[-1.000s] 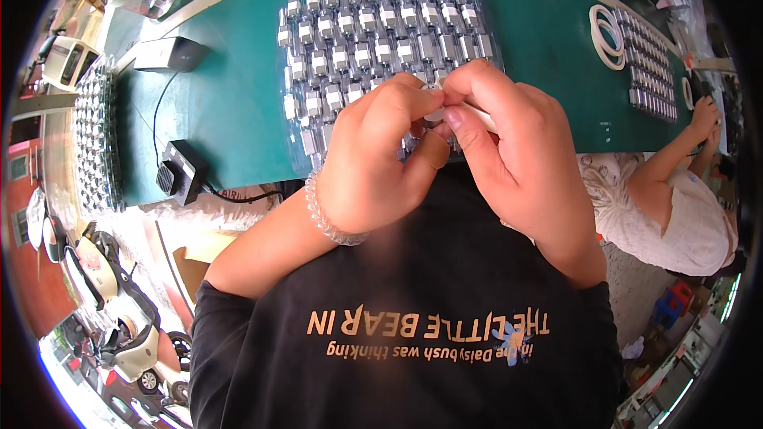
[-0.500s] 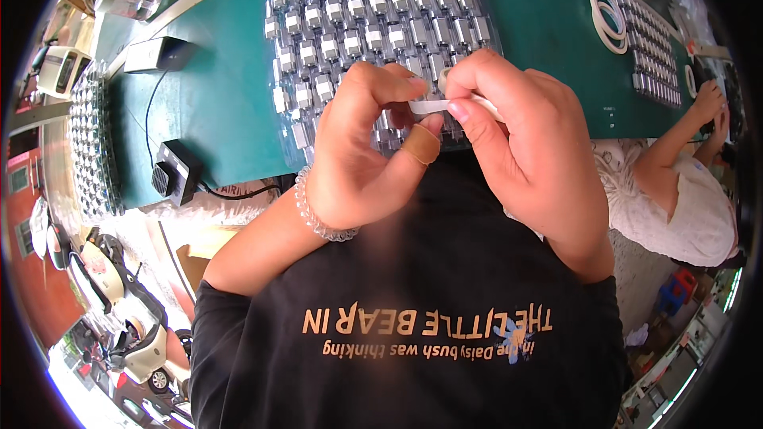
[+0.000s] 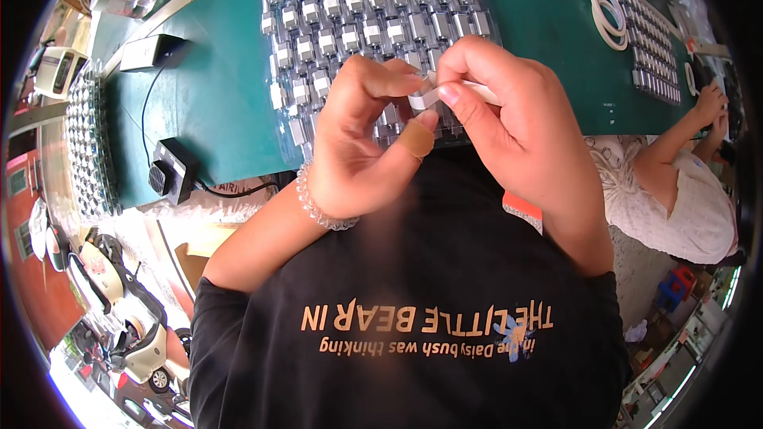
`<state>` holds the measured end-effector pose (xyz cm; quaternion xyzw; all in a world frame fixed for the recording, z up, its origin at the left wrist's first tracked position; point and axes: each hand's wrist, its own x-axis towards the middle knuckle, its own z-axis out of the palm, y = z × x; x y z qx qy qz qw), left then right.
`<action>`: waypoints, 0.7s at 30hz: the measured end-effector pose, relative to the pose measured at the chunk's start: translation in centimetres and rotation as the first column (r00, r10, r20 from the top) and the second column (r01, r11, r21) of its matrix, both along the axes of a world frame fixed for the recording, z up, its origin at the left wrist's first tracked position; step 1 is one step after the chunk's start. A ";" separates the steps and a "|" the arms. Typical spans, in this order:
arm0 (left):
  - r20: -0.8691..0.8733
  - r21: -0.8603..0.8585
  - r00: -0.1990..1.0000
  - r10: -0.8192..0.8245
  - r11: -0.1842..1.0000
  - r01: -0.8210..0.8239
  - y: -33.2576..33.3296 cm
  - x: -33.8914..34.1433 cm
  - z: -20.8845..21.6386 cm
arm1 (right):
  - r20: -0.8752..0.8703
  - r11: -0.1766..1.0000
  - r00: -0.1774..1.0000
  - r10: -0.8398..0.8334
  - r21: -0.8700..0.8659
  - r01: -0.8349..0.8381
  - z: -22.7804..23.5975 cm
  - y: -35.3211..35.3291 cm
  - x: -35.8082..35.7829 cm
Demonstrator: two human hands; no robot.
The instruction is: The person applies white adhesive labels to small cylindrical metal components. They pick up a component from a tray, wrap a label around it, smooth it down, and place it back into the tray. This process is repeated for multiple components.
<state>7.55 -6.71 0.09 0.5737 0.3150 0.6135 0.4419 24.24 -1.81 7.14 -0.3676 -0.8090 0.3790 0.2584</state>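
A narrow white strip [image 3: 427,99] stretches between my hands above the tray. My right hand [image 3: 520,119] pinches it between thumb and bent index finger, and its other end trails out past the palm. The strip's short curled end lies at the fingertips of my left hand [image 3: 362,139]. My left index finger bends over this end and the thumb, with a tan bandage [image 3: 416,138], curves up below it. The other left fingers are partly hidden. Under both hands, a clear plastic tray [image 3: 278,121] holds rows of small silver metal parts with white bands.
On the green table [image 3: 218,71] a black-and-white box [image 3: 152,53] and a black corded device [image 3: 172,171] stand left. Another filled tray [image 3: 91,143] is at the far left. At right are white rings [image 3: 609,20], a smaller tray [image 3: 652,48] and a co-worker's hands [image 3: 710,103].
Both hands have shifted slightly up and left with the white strip. My right fingers have moved nearer the left ones, and the strip's stretch between them looks shorter and more curled.
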 end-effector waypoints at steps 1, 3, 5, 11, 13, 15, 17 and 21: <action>0.021 0.001 1.000 -0.023 1.000 0.023 -0.1 -0.1 -0.1 | -0.005 1.000 1.000 0.007 -0.015 -0.007 0.0 0.0 -0.1; 0.029 0.013 0.999 -0.026 1.000 0.026 -0.3 -0.2 -0.1 | -0.010 0.999 1.000 0.020 -0.038 -0.020 0.0 -0.1 -0.1; 0.031 0.029 0.999 -0.036 0.999 0.035 -0.3 -0.3 -0.2 | -0.009 0.998 1.000 0.028 -0.052 -0.029 0.2 -0.1 -0.1; -0.011 0.061 1.000 -0.015 0.998 0.015 -0.4 -0.2 -0.2 | 0.009 0.988 0.999 0.042 -0.150 -0.040 0.3 0.1 0.0; -0.042 0.072 0.999 -0.019 0.997 0.022 -0.4 -0.4 -0.1 | -0.012 0.973 0.999 0.045 -0.227 -0.047 0.4 0.2 0.1; -0.099 0.062 0.995 0.027 0.998 -0.021 -0.5 -0.2 0.3 | -0.067 0.957 0.996 0.053 -0.283 -0.070 0.2 0.4 0.1; -0.132 0.044 0.990 0.052 0.998 -0.047 -0.6 -0.2 0.7 | -0.166 0.942 0.984 0.056 -0.317 -0.107 -0.3 0.4 0.1; -0.114 -0.011 0.993 0.044 0.999 -0.046 -0.5 -0.1 1.3 | -0.325 0.911 0.945 0.020 -0.384 -0.151 -0.2 0.1 -0.2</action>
